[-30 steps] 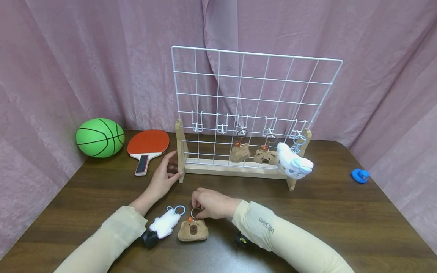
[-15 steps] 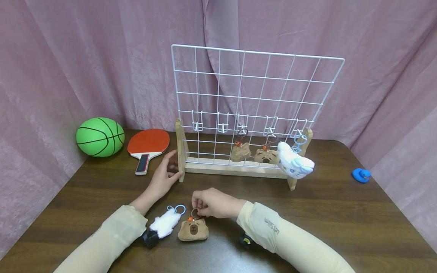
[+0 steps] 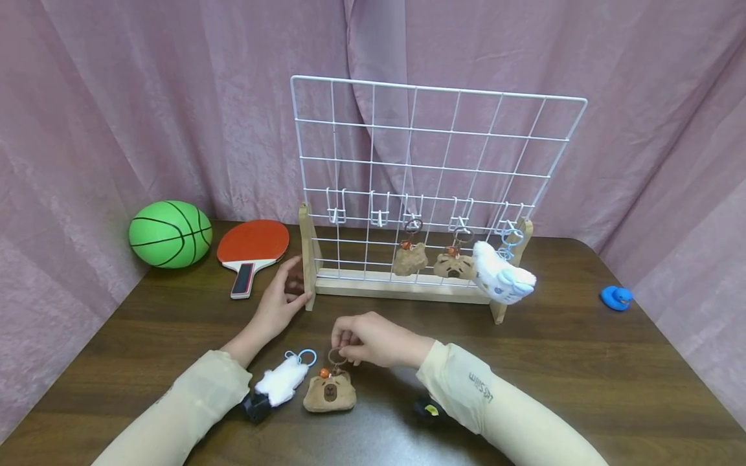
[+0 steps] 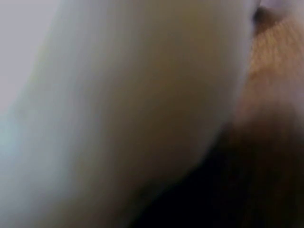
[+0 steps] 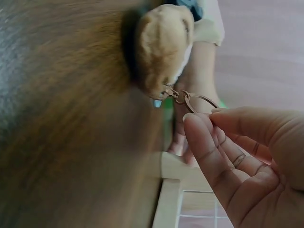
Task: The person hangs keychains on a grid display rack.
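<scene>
Thumb and fingertip only: the right hand (image 3: 373, 340) pinches the metal ring (image 5: 205, 98) by its rim, and so slim a hold could slip; a sharp tug might swing the brown plush charm (image 3: 329, 396) into the white plush (image 3: 282, 383) near it. The charm sits on the bench (image 3: 553, 382), nearer the wearer than both hands; the left hand (image 3: 278, 304) touches the wooden post (image 3: 306, 259), whether gripping, can't tell!
</scene>
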The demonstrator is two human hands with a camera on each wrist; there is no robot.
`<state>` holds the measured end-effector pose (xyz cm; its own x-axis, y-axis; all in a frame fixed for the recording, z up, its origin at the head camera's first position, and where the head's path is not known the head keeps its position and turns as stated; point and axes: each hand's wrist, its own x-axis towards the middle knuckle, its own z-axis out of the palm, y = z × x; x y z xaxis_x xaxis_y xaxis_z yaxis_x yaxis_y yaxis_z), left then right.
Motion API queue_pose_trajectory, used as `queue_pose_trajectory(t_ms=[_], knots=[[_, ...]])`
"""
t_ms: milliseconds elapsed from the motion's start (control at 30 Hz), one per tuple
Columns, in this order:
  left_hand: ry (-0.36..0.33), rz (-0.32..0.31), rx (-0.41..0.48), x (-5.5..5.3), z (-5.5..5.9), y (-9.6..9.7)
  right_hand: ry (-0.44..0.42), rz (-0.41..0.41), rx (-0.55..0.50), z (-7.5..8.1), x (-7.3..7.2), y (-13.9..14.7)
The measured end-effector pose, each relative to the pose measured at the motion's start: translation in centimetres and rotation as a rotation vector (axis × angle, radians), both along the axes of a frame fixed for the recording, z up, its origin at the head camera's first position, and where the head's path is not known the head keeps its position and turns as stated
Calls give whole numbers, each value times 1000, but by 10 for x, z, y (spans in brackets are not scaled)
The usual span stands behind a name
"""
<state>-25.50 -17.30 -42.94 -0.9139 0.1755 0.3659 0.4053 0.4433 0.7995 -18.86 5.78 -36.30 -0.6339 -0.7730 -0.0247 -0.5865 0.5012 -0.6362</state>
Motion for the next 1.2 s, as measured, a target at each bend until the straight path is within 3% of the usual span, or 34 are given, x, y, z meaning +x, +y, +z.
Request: queue_pose_trajectory(t_ms=[700, 967, 1200], knots=[[11, -4, -5, -2, -2, -1, 62, 1, -45, 38, 0, 17], [12, -10, 0, -2, -2, -1, 108, -27, -12, 49, -6, 22], [-1, -15, 4, -2, -1, -1, 69, -45, -23, 62, -12, 26]])
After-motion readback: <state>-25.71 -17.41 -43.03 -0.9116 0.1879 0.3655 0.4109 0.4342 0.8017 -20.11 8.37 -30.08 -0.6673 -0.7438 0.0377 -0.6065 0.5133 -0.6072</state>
